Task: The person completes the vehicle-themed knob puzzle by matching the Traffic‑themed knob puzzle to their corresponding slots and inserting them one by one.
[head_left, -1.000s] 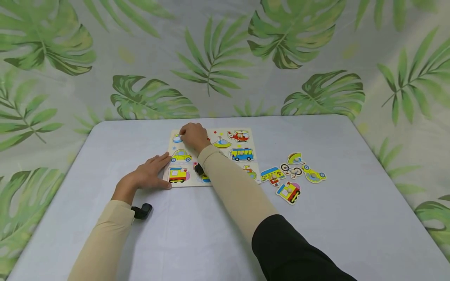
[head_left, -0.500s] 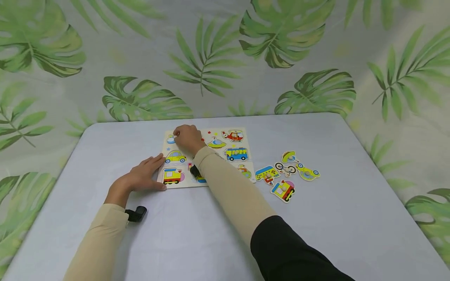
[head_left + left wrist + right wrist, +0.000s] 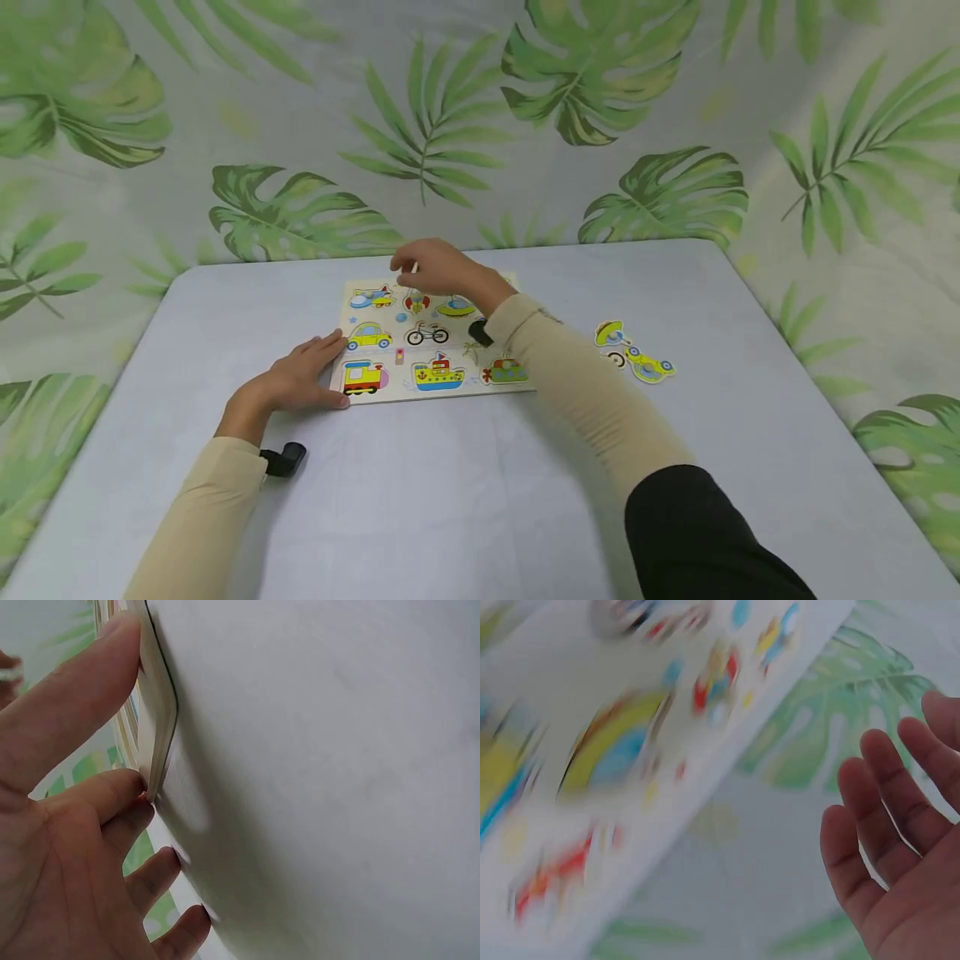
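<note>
A wooden picture puzzle board [image 3: 401, 390] with vehicle shapes lies on the table. My left hand [image 3: 296, 375] holds still at its left edge, fingers extended and spread; in the left wrist view the thumb [image 3: 97, 682] and index finger touch the board's side. Above the far part of the board is my right hand [image 3: 442, 268], fingers loosely bent with nothing in them; the right wrist view shows its fingers [image 3: 877, 817] apart from the board. An airplane piece [image 3: 372, 297] sits at the board's far left corner, beside a rocket [image 3: 417, 303].
Loose puzzle pieces lie right of the board: a flying saucer [image 3: 611, 333], a yellow car [image 3: 649, 367] and a bicycle [image 3: 617, 359] partly behind the right sleeve. The white-covered table [image 3: 420, 500] meets a leaf-print cloth [image 3: 300, 217] at the back.
My right hand has let go at the far left corner of the board and lifted to the right, uncovering the airplane. The left hand keeps its place at the edge.
</note>
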The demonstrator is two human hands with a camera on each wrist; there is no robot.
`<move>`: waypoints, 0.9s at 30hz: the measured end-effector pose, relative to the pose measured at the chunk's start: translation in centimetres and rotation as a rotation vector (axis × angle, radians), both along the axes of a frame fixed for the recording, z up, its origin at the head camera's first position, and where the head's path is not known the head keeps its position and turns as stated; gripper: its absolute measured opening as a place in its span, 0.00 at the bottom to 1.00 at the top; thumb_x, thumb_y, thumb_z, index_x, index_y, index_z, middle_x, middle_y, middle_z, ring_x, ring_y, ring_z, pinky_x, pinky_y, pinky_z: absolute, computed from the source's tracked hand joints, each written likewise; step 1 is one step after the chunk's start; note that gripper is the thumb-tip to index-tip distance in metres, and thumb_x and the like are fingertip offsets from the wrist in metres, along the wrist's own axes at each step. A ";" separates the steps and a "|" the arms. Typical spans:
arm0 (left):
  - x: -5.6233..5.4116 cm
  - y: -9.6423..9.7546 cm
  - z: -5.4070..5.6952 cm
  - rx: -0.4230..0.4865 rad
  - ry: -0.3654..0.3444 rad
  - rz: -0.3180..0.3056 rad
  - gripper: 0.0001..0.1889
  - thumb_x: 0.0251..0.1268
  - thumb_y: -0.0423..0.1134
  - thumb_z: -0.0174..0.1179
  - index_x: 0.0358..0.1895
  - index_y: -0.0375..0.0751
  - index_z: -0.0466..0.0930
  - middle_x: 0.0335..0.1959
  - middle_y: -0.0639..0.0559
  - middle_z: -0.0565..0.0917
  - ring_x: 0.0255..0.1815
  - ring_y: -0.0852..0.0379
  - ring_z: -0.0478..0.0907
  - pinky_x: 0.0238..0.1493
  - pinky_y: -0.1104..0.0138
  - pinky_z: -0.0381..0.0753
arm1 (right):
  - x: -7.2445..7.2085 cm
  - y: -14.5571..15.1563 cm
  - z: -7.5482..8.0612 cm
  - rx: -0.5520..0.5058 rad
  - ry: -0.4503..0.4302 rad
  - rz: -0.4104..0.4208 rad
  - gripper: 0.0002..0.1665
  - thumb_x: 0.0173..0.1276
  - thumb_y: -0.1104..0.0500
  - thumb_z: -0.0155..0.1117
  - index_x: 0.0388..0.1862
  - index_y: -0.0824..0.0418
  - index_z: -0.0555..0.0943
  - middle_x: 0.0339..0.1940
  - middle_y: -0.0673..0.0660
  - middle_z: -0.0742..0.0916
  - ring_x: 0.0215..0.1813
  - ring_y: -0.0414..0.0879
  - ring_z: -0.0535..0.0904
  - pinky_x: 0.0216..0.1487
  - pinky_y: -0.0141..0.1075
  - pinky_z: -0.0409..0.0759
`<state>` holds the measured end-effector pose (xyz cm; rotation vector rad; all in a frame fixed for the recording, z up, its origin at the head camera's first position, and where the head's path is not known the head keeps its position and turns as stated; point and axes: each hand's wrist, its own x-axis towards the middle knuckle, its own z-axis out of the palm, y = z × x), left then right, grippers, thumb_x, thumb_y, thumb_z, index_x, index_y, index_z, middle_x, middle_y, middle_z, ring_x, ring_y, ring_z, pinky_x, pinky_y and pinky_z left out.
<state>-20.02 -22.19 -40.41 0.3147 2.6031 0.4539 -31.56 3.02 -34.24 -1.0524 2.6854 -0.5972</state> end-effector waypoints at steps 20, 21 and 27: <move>0.0 -0.2 -0.1 0.002 0.015 -0.015 0.54 0.55 0.54 0.70 0.80 0.40 0.48 0.83 0.40 0.45 0.81 0.30 0.41 0.72 0.29 0.50 | 7.7 26.1 -2.1 0.107 0.071 -0.314 0.18 0.72 0.60 0.61 0.57 0.66 0.81 0.51 0.63 0.87 0.51 0.56 0.82 0.53 0.52 0.81; 0.1 -0.3 -0.1 0.004 0.016 -0.015 0.54 0.55 0.54 0.70 0.80 0.39 0.48 0.83 0.40 0.45 0.81 0.30 0.41 0.73 0.29 0.50 | 7.9 26.6 -2.6 0.105 0.066 -0.329 0.18 0.72 0.61 0.61 0.57 0.67 0.81 0.49 0.63 0.87 0.50 0.56 0.82 0.52 0.52 0.81; 0.0 -0.3 -0.2 0.016 0.023 -0.021 0.54 0.55 0.54 0.70 0.80 0.40 0.48 0.83 0.41 0.45 0.81 0.30 0.41 0.73 0.29 0.51 | 8.2 28.0 -5.0 0.105 0.016 -0.395 0.17 0.71 0.60 0.60 0.54 0.66 0.83 0.45 0.62 0.87 0.45 0.54 0.81 0.50 0.51 0.80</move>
